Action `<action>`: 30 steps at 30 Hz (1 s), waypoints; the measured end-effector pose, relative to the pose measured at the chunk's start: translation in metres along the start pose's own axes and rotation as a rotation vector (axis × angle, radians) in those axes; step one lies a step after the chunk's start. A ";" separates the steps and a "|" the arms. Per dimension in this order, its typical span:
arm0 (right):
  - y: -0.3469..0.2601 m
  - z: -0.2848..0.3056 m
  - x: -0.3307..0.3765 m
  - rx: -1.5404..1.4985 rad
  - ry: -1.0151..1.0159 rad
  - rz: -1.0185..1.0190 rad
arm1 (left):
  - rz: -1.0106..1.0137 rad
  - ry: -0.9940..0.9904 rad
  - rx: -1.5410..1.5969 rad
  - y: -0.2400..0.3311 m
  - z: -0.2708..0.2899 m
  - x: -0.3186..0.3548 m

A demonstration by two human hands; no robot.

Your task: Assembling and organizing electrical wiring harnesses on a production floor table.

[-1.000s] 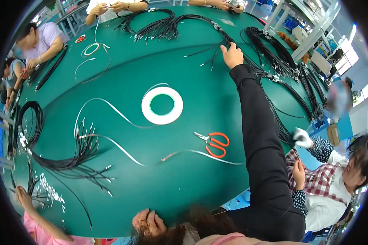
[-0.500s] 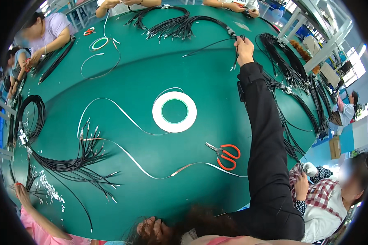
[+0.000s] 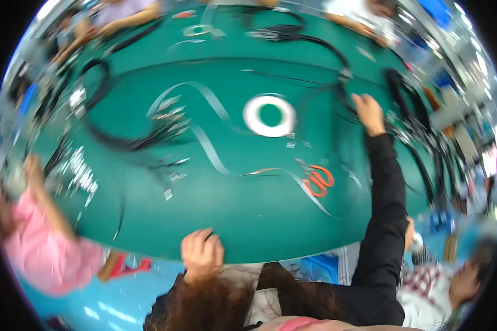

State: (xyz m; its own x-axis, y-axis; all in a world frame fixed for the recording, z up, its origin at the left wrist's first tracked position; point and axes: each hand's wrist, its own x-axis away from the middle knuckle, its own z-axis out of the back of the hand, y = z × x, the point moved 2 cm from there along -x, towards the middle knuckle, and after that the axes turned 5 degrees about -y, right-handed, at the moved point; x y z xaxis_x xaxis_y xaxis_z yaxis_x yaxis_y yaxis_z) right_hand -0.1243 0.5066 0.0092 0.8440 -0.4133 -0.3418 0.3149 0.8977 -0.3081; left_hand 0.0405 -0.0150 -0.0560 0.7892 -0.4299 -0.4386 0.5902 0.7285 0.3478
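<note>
My right hand [image 3: 369,113] is stretched out to the far right, its fingers closed on a black cable bundle [image 3: 345,99]. The bundle arcs back across the table, and its loose ends trail toward me, smeared by motion. Curled at the near table edge is my left hand [image 3: 202,251], with nothing visible in its fingers. Between the hands lie a white tape roll [image 3: 252,116], red-handled scissors [image 3: 321,182] and a wavy strip of tape [image 3: 207,146].
Another black cable bundle [image 3: 116,142] lies at left, near scattered small white pieces [image 3: 80,171]. More cables [image 3: 408,102] are heaped at right. A co-worker in pink [image 3: 55,243] sits at left; others work around the green table [image 3: 259,220].
My right hand has drawn the cable bundle nearer and to the right. My left hand now shows clearly at the table edge. The whole view has shifted and blurred.
</note>
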 end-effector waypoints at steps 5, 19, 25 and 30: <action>0.106 -0.060 -0.044 0.123 -0.080 -0.226 | 0.001 0.053 -0.013 0.003 0.001 0.001; 0.159 -0.112 -0.143 -0.299 -0.276 -0.485 | 0.007 0.019 0.000 -0.001 -0.004 0.002; 0.121 -0.059 -0.129 -0.794 -0.176 -0.626 | -0.016 0.047 0.009 -0.001 -0.002 0.003; 0.039 0.037 -0.091 -0.817 0.130 -0.148 | -0.068 0.073 0.036 -0.002 0.001 0.004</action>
State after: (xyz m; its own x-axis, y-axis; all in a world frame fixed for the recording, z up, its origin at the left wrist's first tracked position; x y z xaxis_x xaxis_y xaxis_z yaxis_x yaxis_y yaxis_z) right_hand -0.1734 0.5846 0.0612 0.7465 -0.5770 -0.3314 -0.0375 0.4608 -0.8867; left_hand 0.0426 -0.0189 -0.0576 0.7334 -0.4368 -0.5209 0.6488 0.6785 0.3445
